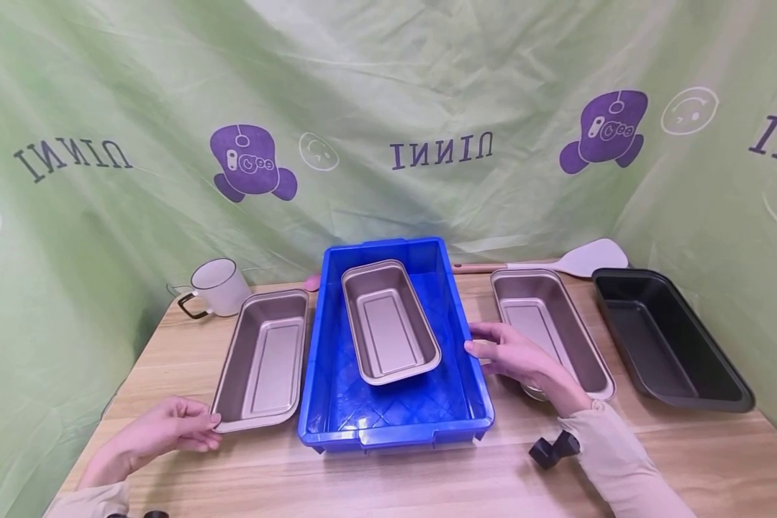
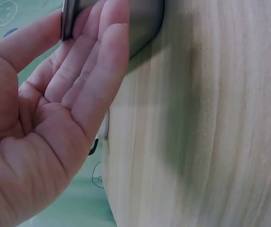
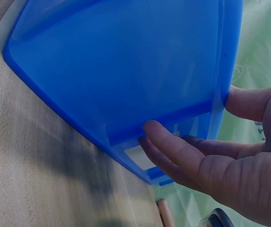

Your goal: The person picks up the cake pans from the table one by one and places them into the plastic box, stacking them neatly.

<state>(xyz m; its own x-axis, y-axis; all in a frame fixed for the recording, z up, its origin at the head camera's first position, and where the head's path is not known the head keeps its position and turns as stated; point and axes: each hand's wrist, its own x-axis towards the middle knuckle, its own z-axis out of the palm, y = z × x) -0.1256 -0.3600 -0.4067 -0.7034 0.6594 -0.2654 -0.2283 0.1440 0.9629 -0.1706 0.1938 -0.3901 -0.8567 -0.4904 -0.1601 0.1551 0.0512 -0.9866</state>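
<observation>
A bronze-coloured loaf pan [image 1: 278, 360] sits left of the blue bin [image 1: 398, 437]. My left hand [image 1: 168, 424] holds that pan's near-left corner, thumb at the rim and fingers along the outer wall. In the left wrist view, the fingers [image 2: 90, 71] lie nearly straight under the rim. A second bronze loaf pan [image 1: 391, 327] rests slanted inside the bin. My right hand [image 1: 514, 352] holds the bin's right side, the thumb over its rim and the fingers [image 3: 173, 151] against the outer wall.
Right of the bin stand a third bronze loaf pan [image 1: 537, 324] and a black loaf pan [image 1: 673, 345]. A white spatula [image 1: 592, 257] with a wooden handle lies behind them. A white mug [image 1: 223, 288] is at the back left, near a green printed curtain [image 1: 362, 194].
</observation>
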